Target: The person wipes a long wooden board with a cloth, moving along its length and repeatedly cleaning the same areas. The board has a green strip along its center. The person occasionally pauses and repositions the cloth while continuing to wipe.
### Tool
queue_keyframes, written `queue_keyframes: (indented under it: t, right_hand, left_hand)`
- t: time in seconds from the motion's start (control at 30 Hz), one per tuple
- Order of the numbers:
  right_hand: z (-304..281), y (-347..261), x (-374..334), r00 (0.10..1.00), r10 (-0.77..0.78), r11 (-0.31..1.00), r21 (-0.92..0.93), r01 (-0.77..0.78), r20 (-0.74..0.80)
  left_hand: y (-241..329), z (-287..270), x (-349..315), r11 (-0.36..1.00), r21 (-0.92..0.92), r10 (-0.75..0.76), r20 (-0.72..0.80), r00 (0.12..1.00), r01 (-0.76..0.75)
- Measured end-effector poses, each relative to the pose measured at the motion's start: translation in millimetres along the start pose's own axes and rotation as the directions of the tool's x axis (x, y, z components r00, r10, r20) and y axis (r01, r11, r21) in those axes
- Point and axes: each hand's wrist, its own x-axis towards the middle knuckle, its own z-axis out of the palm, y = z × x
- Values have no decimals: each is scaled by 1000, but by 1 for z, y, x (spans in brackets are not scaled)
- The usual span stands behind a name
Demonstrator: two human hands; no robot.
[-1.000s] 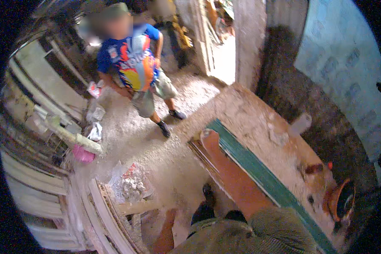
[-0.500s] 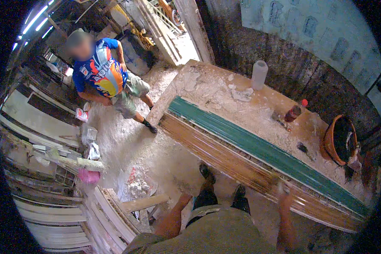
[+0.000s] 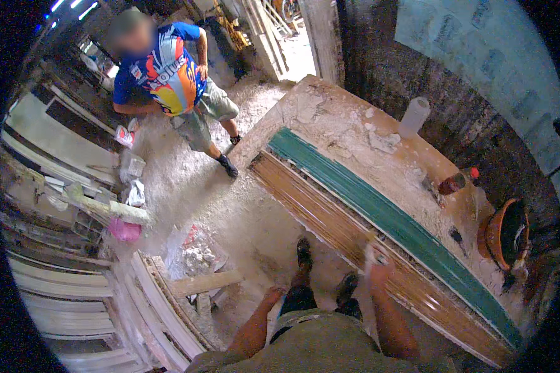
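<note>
My right hand point(image 3: 381, 266) is closed around a small brush point(image 3: 371, 241), its pale bristle end over a long brown ribbed mould point(image 3: 317, 208). The mould's surface is glossy and wet-looking. Alongside it lies a green ribbed mould point(image 3: 367, 199), with a narrow crusted gap between the two. Both stretch slantwise along the near side of a dusty table point(image 3: 330, 99). My left hand point(image 3: 272, 296) hangs low beside my left thigh, apart from the table; its fingers are too small and blurred to make out.
On the table stand a translucent plastic bottle point(image 3: 415, 117), a dark red bottle point(image 3: 452, 183) and an orange-rimmed bucket point(image 3: 490, 233). Another person point(image 3: 168, 74) stands beyond the table's far left end. Pale mouldings point(image 3: 62, 283) and a wooden plank point(image 3: 205, 283) lie at left.
My right hand has moved left along the brown mould with the brush. The view has shifted, and the other person appears slightly farther right and higher. My left hand stays by my thigh.
</note>
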Motion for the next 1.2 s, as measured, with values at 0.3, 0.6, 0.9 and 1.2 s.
queue_keyframes:
  t: [0.3,0.6,0.9,1.2]
  right_hand:
    - [382,-93,76,978,-61,998,12,59,197]
    - [466,-136,97,926,-237,958,-91,274,292]
    - [256,-95,63,869,-357,907,-95,410,342]
    - [-24,-32,39,851,-447,845,-182,502,276]
  left_hand:
    - [-41,-52,-24,876,-319,-394,-44,918,361]
    - [-47,-137,10,918,-385,-213,-291,933,90]
    - [95,-62,39,994,-98,-88,-349,933,58]
    - [297,251,-61,958,-73,255,-238,937,-279]
